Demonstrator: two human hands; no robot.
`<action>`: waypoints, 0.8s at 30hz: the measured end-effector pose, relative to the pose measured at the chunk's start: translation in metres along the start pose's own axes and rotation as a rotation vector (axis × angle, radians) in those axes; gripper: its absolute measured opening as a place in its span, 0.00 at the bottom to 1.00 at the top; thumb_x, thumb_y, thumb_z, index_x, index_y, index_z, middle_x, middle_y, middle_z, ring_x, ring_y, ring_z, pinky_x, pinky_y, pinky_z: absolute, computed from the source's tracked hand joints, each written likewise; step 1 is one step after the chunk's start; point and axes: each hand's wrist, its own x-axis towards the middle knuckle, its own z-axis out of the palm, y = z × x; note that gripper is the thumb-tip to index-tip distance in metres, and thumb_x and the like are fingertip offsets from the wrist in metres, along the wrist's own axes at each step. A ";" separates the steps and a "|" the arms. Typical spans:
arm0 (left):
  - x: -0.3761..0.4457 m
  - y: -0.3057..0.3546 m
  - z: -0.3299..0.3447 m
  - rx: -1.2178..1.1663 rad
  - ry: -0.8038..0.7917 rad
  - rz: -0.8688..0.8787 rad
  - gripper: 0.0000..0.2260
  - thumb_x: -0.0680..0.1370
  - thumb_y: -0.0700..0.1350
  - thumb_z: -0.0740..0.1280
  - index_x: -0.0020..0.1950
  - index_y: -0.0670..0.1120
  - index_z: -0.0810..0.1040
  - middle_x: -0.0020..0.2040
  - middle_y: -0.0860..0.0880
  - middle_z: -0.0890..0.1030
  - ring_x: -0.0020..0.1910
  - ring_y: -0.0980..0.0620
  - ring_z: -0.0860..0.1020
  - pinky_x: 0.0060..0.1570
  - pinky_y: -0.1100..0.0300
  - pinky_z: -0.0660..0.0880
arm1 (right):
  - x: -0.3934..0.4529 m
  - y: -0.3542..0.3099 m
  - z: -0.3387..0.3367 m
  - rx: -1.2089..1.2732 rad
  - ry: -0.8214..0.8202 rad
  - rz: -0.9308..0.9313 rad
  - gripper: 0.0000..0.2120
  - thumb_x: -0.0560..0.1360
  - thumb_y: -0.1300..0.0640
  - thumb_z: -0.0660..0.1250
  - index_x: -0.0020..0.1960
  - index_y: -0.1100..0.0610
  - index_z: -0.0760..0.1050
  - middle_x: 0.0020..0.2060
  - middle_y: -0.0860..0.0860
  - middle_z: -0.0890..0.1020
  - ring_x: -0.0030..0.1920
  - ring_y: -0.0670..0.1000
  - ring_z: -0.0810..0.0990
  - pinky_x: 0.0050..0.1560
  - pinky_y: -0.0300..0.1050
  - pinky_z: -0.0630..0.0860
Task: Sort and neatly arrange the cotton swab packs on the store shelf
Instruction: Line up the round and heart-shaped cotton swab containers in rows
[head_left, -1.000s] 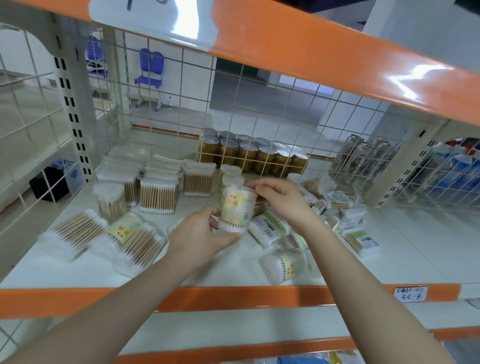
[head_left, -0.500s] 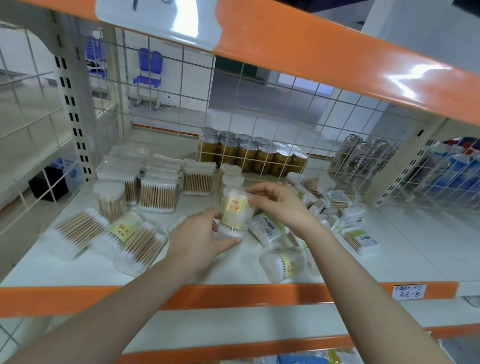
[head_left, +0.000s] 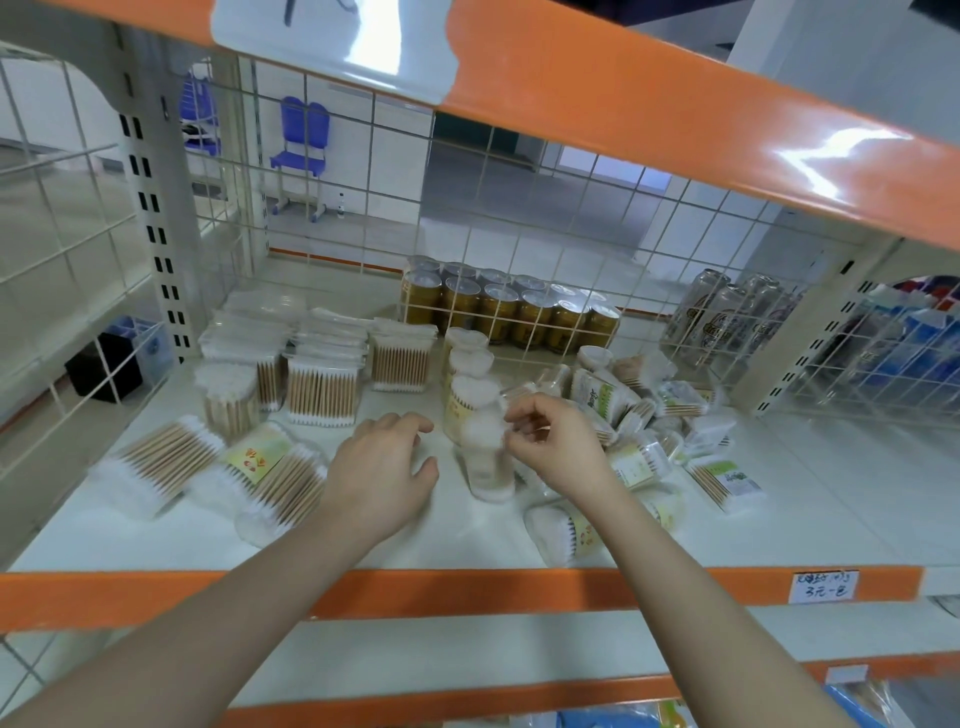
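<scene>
One price tag (head_left: 824, 586), handwriting unreadable

Open shelf (head_left: 810, 499) board lies along the front edge and out to the far right — room to reach in. Flat packs (head_left: 260, 473) crowd the left, a loose heap (head_left: 644, 415) sits right of centre, and wire mesh (head_left: 519, 218) closes the back.

Two hands (head_left: 382, 467), four upright tubs (head_left: 485, 457)
</scene>
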 end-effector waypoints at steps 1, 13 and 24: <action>0.000 -0.001 0.000 0.003 0.004 -0.004 0.18 0.77 0.47 0.62 0.66 0.50 0.69 0.59 0.51 0.75 0.59 0.51 0.70 0.56 0.59 0.67 | -0.001 0.002 0.003 -0.022 0.019 -0.018 0.08 0.69 0.65 0.69 0.46 0.55 0.76 0.40 0.50 0.76 0.38 0.43 0.73 0.40 0.36 0.69; 0.000 -0.011 -0.003 0.077 0.013 -0.046 0.16 0.76 0.47 0.62 0.64 0.49 0.72 0.58 0.50 0.76 0.58 0.48 0.71 0.54 0.56 0.69 | -0.006 0.006 0.002 -0.180 0.004 -0.048 0.11 0.69 0.65 0.67 0.50 0.58 0.78 0.40 0.39 0.69 0.40 0.41 0.70 0.40 0.25 0.65; 0.001 -0.024 -0.006 0.057 0.046 -0.095 0.14 0.75 0.46 0.64 0.60 0.48 0.75 0.55 0.48 0.78 0.55 0.48 0.73 0.52 0.54 0.71 | -0.002 0.004 0.014 -0.168 -0.061 0.012 0.09 0.70 0.65 0.67 0.50 0.57 0.78 0.43 0.46 0.75 0.42 0.45 0.73 0.40 0.25 0.67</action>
